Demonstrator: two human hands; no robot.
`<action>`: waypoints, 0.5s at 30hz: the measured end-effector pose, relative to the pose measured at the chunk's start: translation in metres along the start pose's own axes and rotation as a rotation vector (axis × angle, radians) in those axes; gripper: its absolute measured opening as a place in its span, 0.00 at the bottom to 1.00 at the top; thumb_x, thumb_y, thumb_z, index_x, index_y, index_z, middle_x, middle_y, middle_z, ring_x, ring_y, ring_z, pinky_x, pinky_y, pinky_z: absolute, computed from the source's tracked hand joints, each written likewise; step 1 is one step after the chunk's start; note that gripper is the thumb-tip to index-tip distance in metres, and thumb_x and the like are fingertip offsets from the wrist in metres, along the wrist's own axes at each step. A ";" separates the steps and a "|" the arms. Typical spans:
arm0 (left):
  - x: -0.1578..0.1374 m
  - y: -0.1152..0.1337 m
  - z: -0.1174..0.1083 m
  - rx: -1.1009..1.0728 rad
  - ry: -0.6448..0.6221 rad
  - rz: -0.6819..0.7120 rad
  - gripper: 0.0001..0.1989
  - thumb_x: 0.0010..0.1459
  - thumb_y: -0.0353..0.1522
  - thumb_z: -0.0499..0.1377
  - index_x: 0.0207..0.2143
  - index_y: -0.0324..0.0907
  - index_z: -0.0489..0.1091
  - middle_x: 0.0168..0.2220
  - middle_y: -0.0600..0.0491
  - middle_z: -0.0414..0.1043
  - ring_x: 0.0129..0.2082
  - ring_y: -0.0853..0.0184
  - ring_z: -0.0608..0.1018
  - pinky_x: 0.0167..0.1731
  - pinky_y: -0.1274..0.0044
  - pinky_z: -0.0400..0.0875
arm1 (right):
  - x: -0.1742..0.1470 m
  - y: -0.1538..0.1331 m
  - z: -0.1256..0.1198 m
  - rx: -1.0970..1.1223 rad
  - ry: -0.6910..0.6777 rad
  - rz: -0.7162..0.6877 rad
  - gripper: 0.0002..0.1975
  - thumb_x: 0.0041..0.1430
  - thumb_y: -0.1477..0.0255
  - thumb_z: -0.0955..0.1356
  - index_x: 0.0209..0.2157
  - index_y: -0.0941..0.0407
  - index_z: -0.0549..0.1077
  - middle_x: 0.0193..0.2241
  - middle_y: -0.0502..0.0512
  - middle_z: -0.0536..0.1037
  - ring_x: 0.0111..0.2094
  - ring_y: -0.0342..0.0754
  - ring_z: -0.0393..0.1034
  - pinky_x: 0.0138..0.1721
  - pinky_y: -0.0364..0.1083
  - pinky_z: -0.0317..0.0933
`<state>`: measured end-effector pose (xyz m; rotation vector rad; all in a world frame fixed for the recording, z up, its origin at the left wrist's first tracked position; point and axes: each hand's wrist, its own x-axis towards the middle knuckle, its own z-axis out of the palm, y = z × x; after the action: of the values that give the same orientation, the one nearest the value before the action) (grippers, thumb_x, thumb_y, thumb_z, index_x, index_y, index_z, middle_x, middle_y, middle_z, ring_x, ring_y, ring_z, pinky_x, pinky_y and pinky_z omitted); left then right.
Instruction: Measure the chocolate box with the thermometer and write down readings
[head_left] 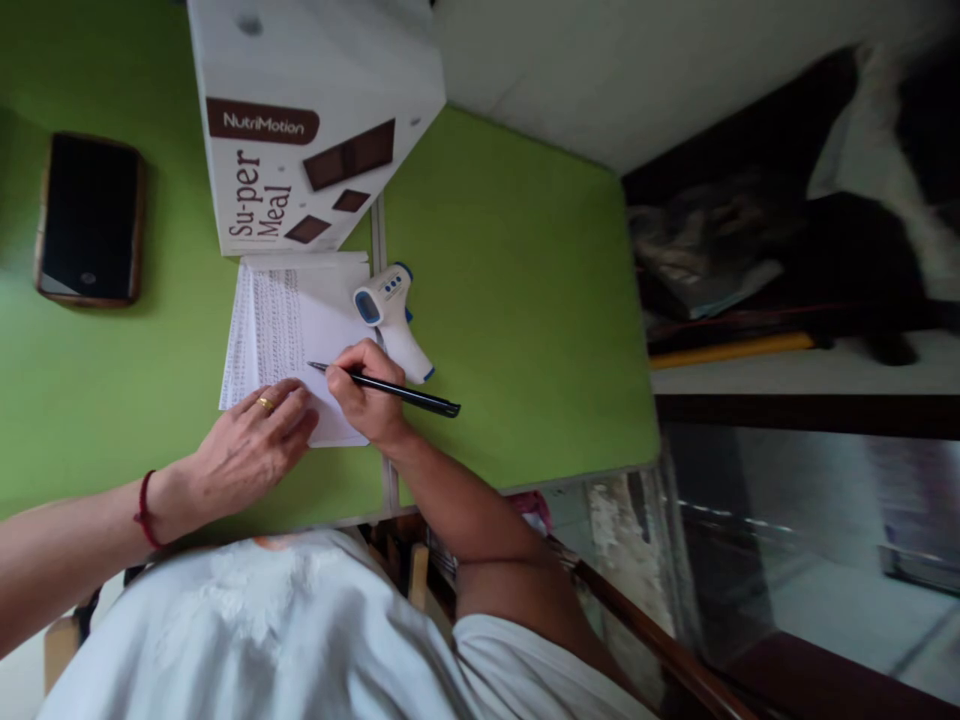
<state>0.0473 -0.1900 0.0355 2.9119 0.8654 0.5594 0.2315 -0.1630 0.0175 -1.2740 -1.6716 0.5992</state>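
My right hand (367, 392) grips a black pen (416, 397), its tip close to the writing on a notepad (334, 310). Whether the tip touches the paper cannot be made out. Columns of small handwritten marks cover the left part of the page, while its right part is blank. My left hand (259, 440), with a ring and a red wrist cord, rests flat over the notepad's lower left, fingers slightly bent and holding nothing. Just beyond my right hand lies a white and blue infrared thermometer (391, 318), partly over the notepad's right edge.
A white NutriMotion box (270, 190) stands behind the notepad. Toward the left, a dark phone (91, 220) lies on the green table (517, 300). A pale wall borders the table's far side, and a shelf (862, 370) with bags and a yellow stick is at right.
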 end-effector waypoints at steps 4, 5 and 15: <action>-0.001 -0.002 0.000 -0.038 -0.021 -0.018 0.10 0.63 0.31 0.58 0.42 0.32 0.73 0.47 0.39 0.73 0.51 0.51 0.74 0.46 0.66 0.75 | 0.005 0.001 -0.007 -0.090 -0.007 -0.174 0.02 0.61 0.72 0.65 0.32 0.53 0.67 0.24 0.47 0.71 0.25 0.41 0.65 0.28 0.42 0.63; 0.000 -0.004 -0.001 -0.064 -0.024 -0.024 0.11 0.63 0.33 0.58 0.41 0.32 0.73 0.47 0.39 0.73 0.50 0.50 0.74 0.46 0.65 0.76 | 0.008 0.003 -0.009 -0.137 -0.022 -0.248 0.02 0.62 0.73 0.65 0.35 0.53 0.69 0.27 0.49 0.72 0.28 0.42 0.67 0.32 0.44 0.65; 0.011 -0.078 -0.007 -0.737 0.431 -0.587 0.17 0.61 0.43 0.61 0.43 0.41 0.62 0.42 0.46 0.69 0.39 0.64 0.76 0.35 0.71 0.78 | 0.016 0.016 -0.020 -0.632 -0.394 -0.460 0.19 0.66 0.81 0.57 0.51 0.53 0.72 0.38 0.59 0.73 0.39 0.50 0.66 0.41 0.51 0.64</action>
<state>0.0130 -0.1192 0.0338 1.7989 1.1652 1.1477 0.2563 -0.1453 0.0194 -1.1613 -2.5187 0.0252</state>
